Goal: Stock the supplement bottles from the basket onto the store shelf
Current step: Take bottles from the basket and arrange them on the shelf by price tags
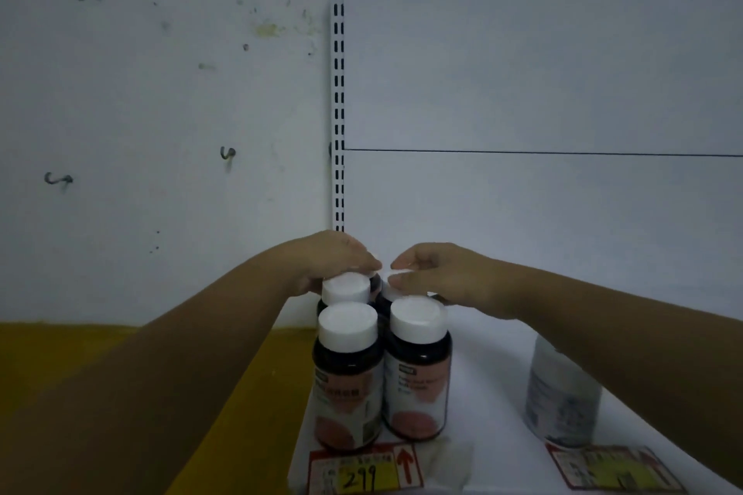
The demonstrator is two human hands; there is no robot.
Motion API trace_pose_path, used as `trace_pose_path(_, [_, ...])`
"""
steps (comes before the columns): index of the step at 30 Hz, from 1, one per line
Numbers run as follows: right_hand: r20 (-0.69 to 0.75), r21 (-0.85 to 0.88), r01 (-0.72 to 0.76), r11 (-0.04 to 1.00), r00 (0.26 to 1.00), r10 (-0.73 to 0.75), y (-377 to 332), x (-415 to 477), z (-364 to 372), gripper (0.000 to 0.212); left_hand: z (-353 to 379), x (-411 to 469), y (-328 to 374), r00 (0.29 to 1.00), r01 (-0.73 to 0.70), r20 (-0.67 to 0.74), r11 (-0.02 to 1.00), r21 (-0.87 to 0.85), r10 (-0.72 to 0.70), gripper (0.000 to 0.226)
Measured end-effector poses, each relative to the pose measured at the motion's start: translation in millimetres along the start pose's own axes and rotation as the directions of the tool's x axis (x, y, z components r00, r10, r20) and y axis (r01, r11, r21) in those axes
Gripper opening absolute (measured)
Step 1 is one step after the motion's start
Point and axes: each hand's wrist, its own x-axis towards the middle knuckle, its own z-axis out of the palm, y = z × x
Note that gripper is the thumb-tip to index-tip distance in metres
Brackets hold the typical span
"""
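Both hands reach past the 2 front bottles (347,374) on the shelf (482,394): left hand (333,259) fingers and right hand (438,273) fingers curl over the 2 rear bottles' caps (346,287). A forearm brushing the front pair could topple them off the edge

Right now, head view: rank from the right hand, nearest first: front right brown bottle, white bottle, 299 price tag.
From the right hand:
1. Front right brown bottle: just below the hand, its white cap almost under the fingers.
2. White bottle: lower right, partly hidden under the right forearm.
3. 299 price tag: at the shelf's front edge, lower left of the hand, below the front bottles.
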Motion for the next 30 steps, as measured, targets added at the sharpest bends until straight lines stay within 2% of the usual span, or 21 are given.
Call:
trace_pose_path(1, [-0.002,-0.131,0.007,0.991,1.0,-0.007,0,-3,-8,0.045,0,-1,3,1.0,-0.008,-0.02,0.998,0.057,0.009,0.044])
trace_pose_path(2, [-0.028,-0.342,0.015,0.94,0.999,-0.026,0,-6,-19,0.052,-3,-3,6,0.997,-0.038,-0.056,0.986,0.164,0.047,0.056])
trace_pose_path(4, [-0.101,-0.738,0.0,0.674,0.989,-0.111,1,-16,-50,0.064,-12,-12,22,0.967,-0.13,-0.139,0.883,0.452,0.214,0.063])
trace_pose_path(5, [-0.123,-0.827,-0.018,0.562,0.981,-0.15,1,-24,-67,0.066,-17,-18,33,0.943,-0.165,-0.148,0.804,0.571,0.298,0.063])
trace_pose_path(6, [-0.141,-0.863,-0.038,0.504,0.976,-0.168,2,-33,-84,0.068,-20,-24,47,0.93,-0.179,-0.139,0.752,0.634,0.339,0.064])
trace_pose_path(8, [-0.187,-0.877,-0.086,0.473,0.968,-0.17,9,-56,-112,0.07,-16,-33,76,0.946,-0.156,-0.11,0.728,0.668,0.304,0.071])
trace_pose_path(11, [-0.236,-0.865,-0.127,0.486,0.957,-0.17,27,-99,-133,0.072,23,-42,113,0.979,-0.12,-0.022,0.663,0.738,0.202,0.081])
trace_pose_path(13, [-0.219,-0.892,-0.133,0.432,0.963,-0.154,45,-134,-142,0.073,65,-50,134,0.976,-0.171,0.042,0.624,0.763,0.216,0.083])
trace_pose_path(16, [-0.206,-0.918,-0.139,0.371,0.968,-0.147,72,-196,-165,0.072,128,-68,167,0.936,-0.3,0.107,0.599,0.742,0.336,0.078])
trace_pose_path(18, [-0.231,-0.913,-0.163,0.375,0.962,-0.144,88,-246,-187,0.071,172,-85,194,0.91,-0.35,0.128,0.567,0.745,0.394,0.076])
trace_pose_path(21, [-0.278,-0.89,-0.207,0.407,0.952,-0.124,113,-318,-216,0.072,238,-111,232,0.883,-0.413,0.182,0.533,0.739,0.432,0.077])
trace_pose_path(23, [-0.31,-0.886,-0.249,0.391,0.945,-0.1,136,-369,-236,0.072,289,-127,258,0.854,-0.474,0.235,0.509,0.719,0.464,0.076])
trace_pose_path(26, [-0.372,-0.874,-0.338,0.349,0.928,-0.033,175,-444,-261,0.073,370,-145,295,0.787,-0.58,0.315,0.463,0.671,0.53,0.072])
trace_pose_path(30, [-0.467,-0.811,-0.46,0.362,0.881,0.076,221,-532,-288,0.073,476,-165,333,0.711,-0.69,0.434,0.426,0.586,0.554,0.071])
